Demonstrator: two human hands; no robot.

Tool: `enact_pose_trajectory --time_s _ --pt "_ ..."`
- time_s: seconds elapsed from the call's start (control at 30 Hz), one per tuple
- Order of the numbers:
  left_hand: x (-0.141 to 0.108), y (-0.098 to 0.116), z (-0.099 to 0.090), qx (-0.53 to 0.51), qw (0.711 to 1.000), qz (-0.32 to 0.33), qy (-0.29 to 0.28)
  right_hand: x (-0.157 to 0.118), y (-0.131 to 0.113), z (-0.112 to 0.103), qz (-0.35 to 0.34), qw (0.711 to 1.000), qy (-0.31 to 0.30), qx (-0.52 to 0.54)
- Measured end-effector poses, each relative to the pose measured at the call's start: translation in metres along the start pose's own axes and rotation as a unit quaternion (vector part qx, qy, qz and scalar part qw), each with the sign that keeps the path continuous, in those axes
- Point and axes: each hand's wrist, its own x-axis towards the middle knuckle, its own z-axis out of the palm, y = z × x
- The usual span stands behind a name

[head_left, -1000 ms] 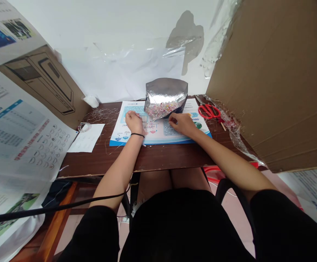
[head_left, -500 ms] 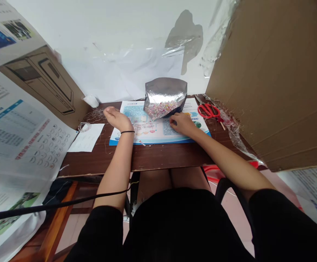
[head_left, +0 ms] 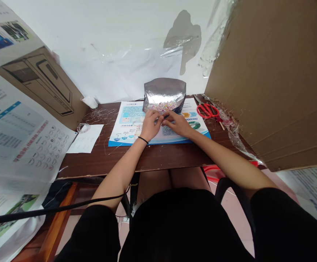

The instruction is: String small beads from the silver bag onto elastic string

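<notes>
Across the worktop in front of you lies a printed sheet, and on it the silver bag stands just beyond your fingers, its lower front edge partly hidden by them. Your right hand and left hand meet with curled fingertips close together, though you cannot tell whether they pinch anything; the small, multicoloured beads lie in the bag, right behind those fingertips.
</notes>
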Motion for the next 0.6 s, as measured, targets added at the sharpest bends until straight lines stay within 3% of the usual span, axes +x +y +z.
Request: enact_pose_trajectory --time_s 0.13,0.23,0.37,0.43,0.53,0.6 --pt "0.000 -0.007 -0.002 0.030 0.999 0.013 -0.033 0.000 0.004 0.001 -0.010 1.000 0.016 -0.020" --pt "0.004 -0.010 -0.002 0.058 0.998 0.018 -0.027 0.002 0.008 0.001 -0.023 0.995 0.036 -0.092" --pt "0.027 -0.016 0.001 0.171 0.984 0.019 -0.042 0.004 0.011 0.000 -0.018 0.986 0.048 -0.160" --pt "0.045 -0.019 0.003 0.226 0.970 0.003 -0.088 0.004 0.011 0.000 -0.009 0.985 0.044 -0.168" --pt "0.068 -0.020 0.009 0.326 0.923 -0.052 -0.198 0.005 0.010 0.000 -0.006 0.982 0.041 -0.182" --pt "0.077 -0.018 0.012 0.369 0.896 -0.071 -0.239 0.005 0.010 -0.001 -0.013 0.981 0.041 -0.189"
